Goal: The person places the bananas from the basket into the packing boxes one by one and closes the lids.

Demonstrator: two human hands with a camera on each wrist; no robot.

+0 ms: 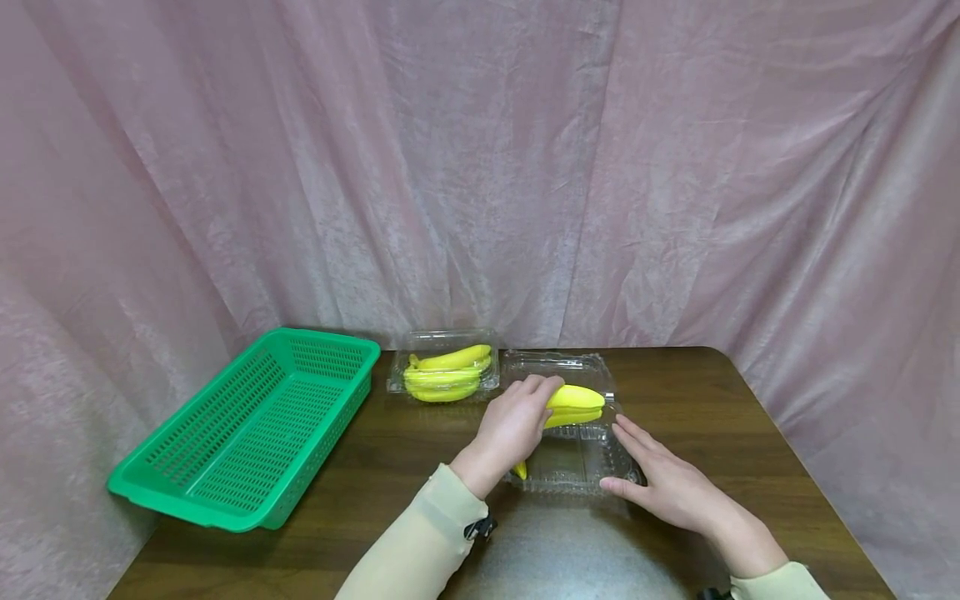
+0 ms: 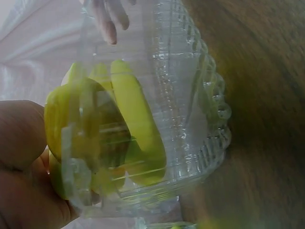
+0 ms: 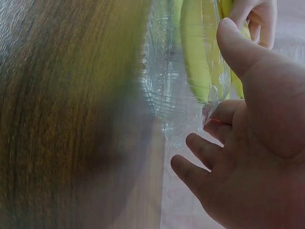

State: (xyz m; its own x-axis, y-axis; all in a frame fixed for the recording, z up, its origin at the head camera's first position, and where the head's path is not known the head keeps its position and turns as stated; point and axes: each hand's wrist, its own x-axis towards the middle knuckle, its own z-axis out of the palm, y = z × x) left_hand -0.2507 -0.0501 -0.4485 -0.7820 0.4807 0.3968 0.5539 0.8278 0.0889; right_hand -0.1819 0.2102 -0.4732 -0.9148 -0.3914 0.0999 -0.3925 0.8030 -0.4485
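My left hand grips a bunch of yellow bananas from above, its fingers curled over their left end. The bunch is at an open clear plastic clamshell box, whose lid lies back toward the curtain. A yellow banana tip shows under my left wrist. In the left wrist view the bananas appear through the box's clear wall. My right hand is at the box's right side, fingers extended and thumb apart. In the right wrist view, its fingers are spread beside the plastic edge; whether they all touch it, I cannot tell.
Behind and left of my left hand stands another clear box holding several bananas. A green perforated basket is on the left of the brown wooden table. A pinkish curtain hangs behind the table.
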